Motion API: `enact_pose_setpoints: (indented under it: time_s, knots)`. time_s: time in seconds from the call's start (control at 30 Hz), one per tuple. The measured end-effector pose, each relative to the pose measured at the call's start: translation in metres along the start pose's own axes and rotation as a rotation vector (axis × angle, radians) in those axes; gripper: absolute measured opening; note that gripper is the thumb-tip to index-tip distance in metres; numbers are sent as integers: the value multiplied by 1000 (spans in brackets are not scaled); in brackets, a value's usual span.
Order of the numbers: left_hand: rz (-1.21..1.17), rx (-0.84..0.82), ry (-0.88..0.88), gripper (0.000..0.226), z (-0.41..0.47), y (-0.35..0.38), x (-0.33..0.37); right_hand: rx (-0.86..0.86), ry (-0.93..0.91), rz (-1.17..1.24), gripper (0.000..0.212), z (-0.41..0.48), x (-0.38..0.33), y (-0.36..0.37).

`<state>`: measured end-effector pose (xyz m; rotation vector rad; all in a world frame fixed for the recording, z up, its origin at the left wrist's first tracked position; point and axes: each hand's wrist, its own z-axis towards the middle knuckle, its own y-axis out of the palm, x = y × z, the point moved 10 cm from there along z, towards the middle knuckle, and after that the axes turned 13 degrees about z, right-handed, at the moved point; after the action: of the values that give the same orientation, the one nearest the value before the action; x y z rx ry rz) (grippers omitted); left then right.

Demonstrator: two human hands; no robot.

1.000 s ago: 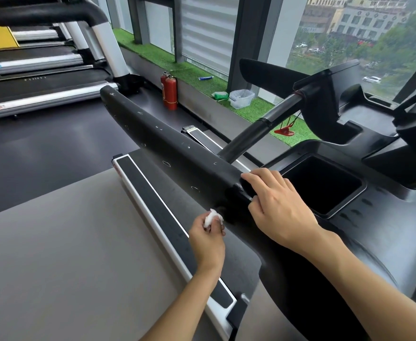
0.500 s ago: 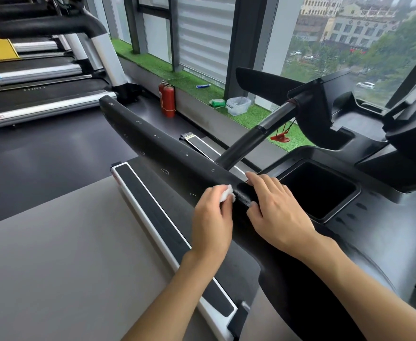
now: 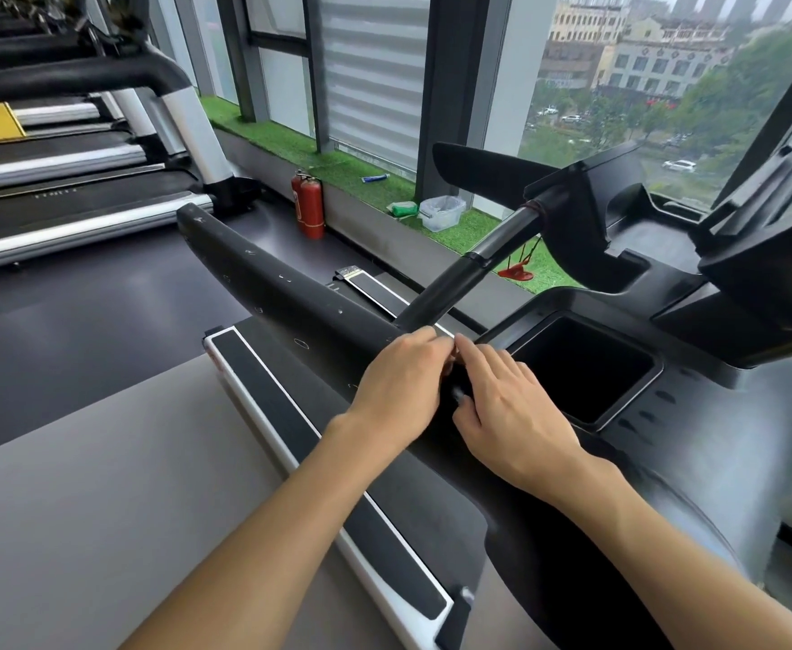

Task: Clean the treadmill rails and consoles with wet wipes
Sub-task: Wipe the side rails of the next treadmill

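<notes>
Both hands on the black handrail (image 3: 290,293), at its console end. Left hand (image 3: 401,382) is curled over the rail top; wipe hidden, can't tell if it's gripped. Right hand (image 3: 511,405) lies flat and relaxed on the handrail, fingertips touching the left's.

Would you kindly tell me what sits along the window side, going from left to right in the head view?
red fire extinguishers → blue tube → green packet → clear plastic tub → red clip
</notes>
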<state>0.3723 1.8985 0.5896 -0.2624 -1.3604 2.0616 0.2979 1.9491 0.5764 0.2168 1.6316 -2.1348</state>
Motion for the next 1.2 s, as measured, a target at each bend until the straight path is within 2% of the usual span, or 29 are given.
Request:
enact_pose_setpoints:
  time_s: [0.2,0.33,0.43,0.67,0.8,0.97,1.1,1.2]
  knots:
    - [1,-27,27,17,-5,5,5,-17,19,3,66,0,2,1]
    - [-16,46,-75,12,-13,0,-15,-22,16,-16,64,-1,0,2]
    - [-81,70,-86,14,-24,0,-15,-27,10,-32,64,-1,-1,2]
    - [-180,136,-226,18,-43,1,-25,4,-25,-118,67,4,-10,4]
    - [-300,229,-359,11,-60,8,-36,-7,-21,-77,65,14,-15,10]
    - [-436,225,-575,6,-84,25,-56,-80,-21,-115,65,14,-13,22]
    - [-492,189,-575,8,-89,34,-55,-76,-15,-133,64,15,-15,20]
    - [-515,213,-648,11,-95,39,-65,-81,-24,-153,64,14,-16,22]
